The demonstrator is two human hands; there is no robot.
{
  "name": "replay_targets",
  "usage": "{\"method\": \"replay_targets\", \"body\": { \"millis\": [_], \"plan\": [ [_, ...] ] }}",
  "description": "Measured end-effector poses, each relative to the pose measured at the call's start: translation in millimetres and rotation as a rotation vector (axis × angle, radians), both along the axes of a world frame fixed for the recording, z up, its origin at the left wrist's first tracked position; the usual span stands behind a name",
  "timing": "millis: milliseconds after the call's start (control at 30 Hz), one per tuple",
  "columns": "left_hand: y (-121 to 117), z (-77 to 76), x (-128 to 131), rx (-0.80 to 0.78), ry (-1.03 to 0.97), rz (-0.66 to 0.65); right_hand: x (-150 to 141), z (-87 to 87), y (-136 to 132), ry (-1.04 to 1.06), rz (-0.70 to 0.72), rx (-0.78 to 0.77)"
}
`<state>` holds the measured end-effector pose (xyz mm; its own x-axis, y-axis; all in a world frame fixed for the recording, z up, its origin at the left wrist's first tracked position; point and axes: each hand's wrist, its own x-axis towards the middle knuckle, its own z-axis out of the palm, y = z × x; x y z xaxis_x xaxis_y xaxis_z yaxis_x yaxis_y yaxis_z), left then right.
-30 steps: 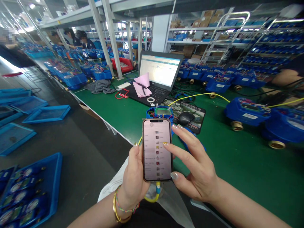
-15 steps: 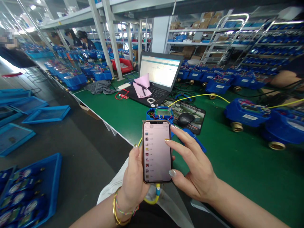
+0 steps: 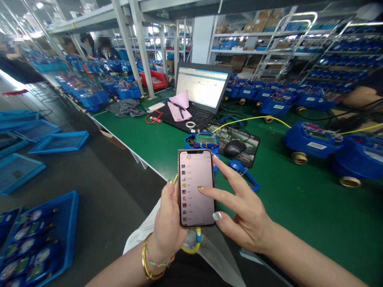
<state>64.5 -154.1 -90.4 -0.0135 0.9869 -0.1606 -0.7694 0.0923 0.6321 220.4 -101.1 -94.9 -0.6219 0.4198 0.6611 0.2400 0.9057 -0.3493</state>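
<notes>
A smartphone with a list of small pictures and text on its screen is gripped upright in my left hand. My right hand is at the phone's right side, fingers spread, with one finger over the middle of the screen; whether it touches the glass I cannot tell. Just behind the phone stands a blue meter housing with a small green circuit board and display, partly hidden by the phone. A blue ring-shaped lid lies beyond my right fingers. A yellow cable shows below the phone.
On the green table are a laptop, pink papers with pens, a mouse on a mat, and a grey cloth. Blue meters line the right. Blue trays sit at left. People work farther back.
My right index finger has moved left and down, farther over the phone screen. The phone has shifted very slightly left and up in the view, still in my left hand.
</notes>
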Motion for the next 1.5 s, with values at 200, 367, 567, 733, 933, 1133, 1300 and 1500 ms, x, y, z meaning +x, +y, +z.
{"method": "replay_targets", "body": {
  "millis": [200,367,567,733,933,1133,1300,1500],
  "plan": [
    [-2,-5.2,-2,0.019,-0.021,-0.027,-2,-4.0,-1,-0.013,-0.102,-0.023],
    [-1,-6.0,-1,0.021,-0.04,-0.067,-1,-3.2,-3,-0.025,-0.097,-0.038],
    [1,-1.1,-2,0.013,-0.034,0.004,1,1.7,-2,-0.017,0.02,-0.083],
    [2,3.1,-1,0.012,-0.022,0.013,2,0.7,-1,-0.019,0.055,-0.099],
    [7,8.8,2,0.004,0.001,-0.031,-1,-2.6,0,0.034,-0.025,-0.126],
    [17,17.0,12,0.032,0.058,-0.145,6,1.5,-2,0.427,0.013,-0.586],
    [25,18.1,41,0.061,0.066,-0.306,28,-0.4,-10,0.628,0.032,-0.861],
    [35,7.2,79,0.01,0.047,-0.401,59,-5.2,-15,0.613,-0.181,-0.899]
  ]
}}
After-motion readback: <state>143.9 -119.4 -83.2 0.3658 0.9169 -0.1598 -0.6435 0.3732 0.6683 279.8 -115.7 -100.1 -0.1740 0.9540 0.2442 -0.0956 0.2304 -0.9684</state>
